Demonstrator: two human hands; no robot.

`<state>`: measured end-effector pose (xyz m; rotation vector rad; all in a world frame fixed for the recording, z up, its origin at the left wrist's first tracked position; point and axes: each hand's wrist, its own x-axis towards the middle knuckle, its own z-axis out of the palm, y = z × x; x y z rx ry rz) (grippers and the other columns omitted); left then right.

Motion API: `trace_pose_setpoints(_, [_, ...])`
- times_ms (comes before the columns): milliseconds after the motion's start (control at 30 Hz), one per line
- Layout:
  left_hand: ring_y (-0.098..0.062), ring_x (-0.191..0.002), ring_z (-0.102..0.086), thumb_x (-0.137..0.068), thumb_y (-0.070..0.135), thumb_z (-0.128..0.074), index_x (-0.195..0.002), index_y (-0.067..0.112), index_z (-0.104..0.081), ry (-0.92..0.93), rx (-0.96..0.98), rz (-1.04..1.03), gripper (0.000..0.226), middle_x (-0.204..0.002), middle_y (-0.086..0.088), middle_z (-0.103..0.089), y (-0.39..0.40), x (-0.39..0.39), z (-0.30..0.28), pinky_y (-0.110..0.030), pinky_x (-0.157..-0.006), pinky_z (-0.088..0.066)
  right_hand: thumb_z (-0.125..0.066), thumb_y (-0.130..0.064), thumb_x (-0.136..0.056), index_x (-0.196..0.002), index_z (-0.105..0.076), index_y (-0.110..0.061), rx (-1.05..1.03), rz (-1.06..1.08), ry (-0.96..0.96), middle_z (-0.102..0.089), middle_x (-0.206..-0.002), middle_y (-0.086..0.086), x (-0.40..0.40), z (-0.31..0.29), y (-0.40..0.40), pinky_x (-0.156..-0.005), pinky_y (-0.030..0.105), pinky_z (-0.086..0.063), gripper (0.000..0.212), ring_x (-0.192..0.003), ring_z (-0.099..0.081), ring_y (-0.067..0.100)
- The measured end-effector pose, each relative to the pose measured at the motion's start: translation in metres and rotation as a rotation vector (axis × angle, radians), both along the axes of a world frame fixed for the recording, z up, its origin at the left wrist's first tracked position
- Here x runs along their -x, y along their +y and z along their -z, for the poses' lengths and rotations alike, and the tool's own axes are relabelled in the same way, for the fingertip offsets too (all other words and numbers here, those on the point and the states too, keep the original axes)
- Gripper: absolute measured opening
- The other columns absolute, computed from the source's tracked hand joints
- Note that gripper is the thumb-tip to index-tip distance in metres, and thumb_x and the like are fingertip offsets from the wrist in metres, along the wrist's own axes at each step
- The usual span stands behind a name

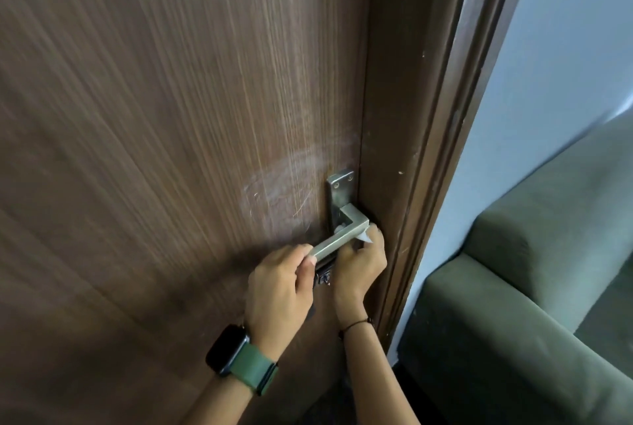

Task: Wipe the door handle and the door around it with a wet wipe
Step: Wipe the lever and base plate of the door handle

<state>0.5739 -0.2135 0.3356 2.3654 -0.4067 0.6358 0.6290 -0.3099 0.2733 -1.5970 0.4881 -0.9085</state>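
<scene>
Across the left and centre of the frame, door (154,116): brown wood grain, closed against its frame; pale smears lie just above-left of the handle.
Door handle (337,241): steel lever, lower centre.
Left hand (279,282): pinches the lever's free end, likely to steady it.
Right hand (359,265): curled under the lever's bend, pressing the wipe there.
Wet wipe (365,237): small white corner showing at the fingertips.

Both forearms are bare, with no sleeves showing. The left wrist wears a black square smartwatch (226,349) on a green strap (252,371). The right wrist wears a thin dark cord bracelet (356,324).
</scene>
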Motion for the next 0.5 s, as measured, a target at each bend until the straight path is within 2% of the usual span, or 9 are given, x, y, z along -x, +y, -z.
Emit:
trace_pose_setpoints(67, [-0.024,-0.057,-0.062,-0.083,0.02,-0.051,-0.088,0.006,-0.068,0.005,0.01,0.067,0.023,-0.073,-0.007,-0.07,0.005,-0.003,0.002,-0.034,-0.047,-0.053,-0.06,0.01,-0.081,-0.081,-0.064,0.001,0.047,0.083,-0.007,-0.062,-0.086,0.01,-0.004,0.007,0.004,-0.069,0.029,-0.052,0.01,-0.077,-0.06,0.019])
trace_pose_setpoints(133, [-0.019,-0.057,-0.061,-0.084,0.027,-0.046,-0.09,0.007,-0.068,0.038,0.038,0.136,0.03,-0.072,-0.004,-0.069,0.01,-0.003,0.003,-0.031,-0.047,-0.052,-0.058,0.009,-0.084,-0.09,-0.066,0.003,0.036,0.123,-0.008,-0.063,-0.099,0.011,-0.003,0.012,0.016,-0.077,0.028,-0.052,0.012,-0.088,-0.062,0.019])
trace_pose_setpoints(233, [-0.015,-0.062,-0.062,-0.084,0.018,-0.054,-0.095,0.006,-0.068,0.047,0.055,0.213,0.021,-0.074,-0.005,-0.07,0.015,-0.006,0.005,-0.028,-0.051,-0.053,-0.057,0.006,-0.085,-0.088,-0.063,0.005,0.057,0.136,-0.002,-0.062,-0.106,0.019,0.006,0.017,0.039,-0.08,0.031,-0.051,0.007,-0.099,-0.061,0.03])
trace_pose_setpoints(300, [-0.017,-0.063,-0.062,-0.084,0.011,-0.059,-0.096,0.004,-0.067,0.056,0.056,0.267,0.016,-0.075,-0.007,-0.07,0.018,-0.008,0.005,-0.03,-0.052,-0.052,-0.059,0.006,-0.083,-0.085,-0.065,0.004,0.068,0.151,-0.008,-0.063,-0.104,0.017,0.012,0.013,0.044,-0.078,0.03,-0.051,0.007,-0.097,-0.062,0.027])
trace_pose_setpoints(367, [-0.02,-0.063,-0.062,-0.084,0.008,-0.059,-0.097,0.002,-0.067,0.072,0.079,0.313,0.016,-0.077,-0.01,-0.07,0.022,-0.009,0.003,-0.033,-0.052,-0.052,-0.061,0.005,-0.082,-0.086,-0.07,-0.002,0.053,0.204,-0.026,-0.065,-0.101,0.006,0.011,0.002,0.041,-0.078,0.019,-0.05,0.012,-0.093,-0.062,0.014])
trace_pose_setpoints(433, [-0.022,-0.063,-0.063,-0.084,0.009,-0.057,-0.096,0.001,-0.067,0.084,0.108,0.327,0.017,-0.078,-0.012,-0.07,0.023,-0.01,0.002,-0.032,-0.054,-0.053,-0.059,0.006,-0.082,-0.082,-0.069,-0.005,0.008,0.265,-0.026,-0.063,-0.092,0.0,0.005,-0.009,0.034,-0.07,0.007,-0.044,0.015,-0.082,-0.06,0.008])
trace_pose_setpoints(500, [-0.024,-0.064,-0.063,-0.083,0.006,-0.059,-0.094,0.0,-0.067,0.082,0.137,0.32,0.015,-0.079,-0.013,-0.07,0.022,-0.01,0.002,-0.029,-0.056,-0.051,-0.054,0.006,-0.083,-0.077,-0.065,-0.007,-0.069,0.291,-0.027,-0.061,-0.082,0.001,0.0,-0.016,0.033,-0.063,0.008,-0.042,0.019,-0.071,-0.054,0.006])
